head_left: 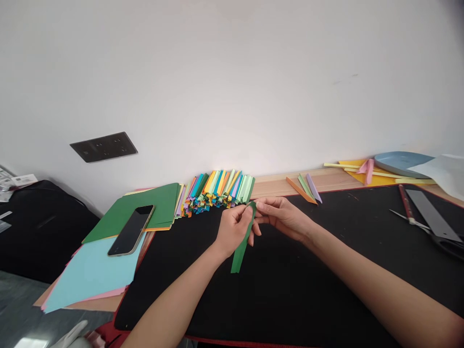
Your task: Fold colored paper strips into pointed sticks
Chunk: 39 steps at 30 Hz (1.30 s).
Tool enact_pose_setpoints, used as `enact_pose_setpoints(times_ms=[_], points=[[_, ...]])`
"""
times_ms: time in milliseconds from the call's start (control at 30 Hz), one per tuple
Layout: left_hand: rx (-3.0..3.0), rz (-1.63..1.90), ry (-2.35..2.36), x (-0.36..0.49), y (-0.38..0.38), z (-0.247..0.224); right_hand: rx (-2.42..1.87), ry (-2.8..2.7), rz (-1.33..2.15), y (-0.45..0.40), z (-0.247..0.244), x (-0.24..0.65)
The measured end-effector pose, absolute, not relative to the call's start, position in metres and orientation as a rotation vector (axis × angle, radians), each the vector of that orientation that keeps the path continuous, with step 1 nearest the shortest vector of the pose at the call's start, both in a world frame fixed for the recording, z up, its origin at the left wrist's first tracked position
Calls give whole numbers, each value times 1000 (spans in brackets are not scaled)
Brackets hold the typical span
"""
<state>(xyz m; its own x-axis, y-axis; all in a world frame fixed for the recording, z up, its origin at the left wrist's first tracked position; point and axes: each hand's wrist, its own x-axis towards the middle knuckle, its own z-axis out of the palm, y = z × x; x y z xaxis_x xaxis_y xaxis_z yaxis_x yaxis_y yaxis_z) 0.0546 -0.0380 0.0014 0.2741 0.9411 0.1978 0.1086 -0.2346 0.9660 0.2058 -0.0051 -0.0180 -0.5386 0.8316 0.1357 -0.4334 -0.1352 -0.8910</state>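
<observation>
A green paper strip (239, 256) hangs down over the black mat, its top end bent over between my two hands. My left hand (232, 229) is closed around the upper part of the strip, thumb on top. The fingertips of my right hand (281, 215) pinch the bent top end, touching my left hand's fingers. Just behind my hands a dense pile of folded paper strips (217, 188) in many colours leans near the wall. Orange, light green and purple folded strips (306, 188) lie apart to the right of the pile.
A phone (132, 230) rests on green sheets (163, 200) and light blue sheets (92, 275) at the left. At the right are scissors (447, 244), a red-handled tool (406, 204), a metal ruler (433, 215), a blue plate (400, 162) and yellow paper (384, 180).
</observation>
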Motion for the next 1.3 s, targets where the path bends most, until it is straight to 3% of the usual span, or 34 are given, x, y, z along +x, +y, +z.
enact_pose_setpoints(times_ms=[1300], points=[[1831, 1024, 979, 50, -40, -5, -456, -1282, 1847, -2, -24, 210]])
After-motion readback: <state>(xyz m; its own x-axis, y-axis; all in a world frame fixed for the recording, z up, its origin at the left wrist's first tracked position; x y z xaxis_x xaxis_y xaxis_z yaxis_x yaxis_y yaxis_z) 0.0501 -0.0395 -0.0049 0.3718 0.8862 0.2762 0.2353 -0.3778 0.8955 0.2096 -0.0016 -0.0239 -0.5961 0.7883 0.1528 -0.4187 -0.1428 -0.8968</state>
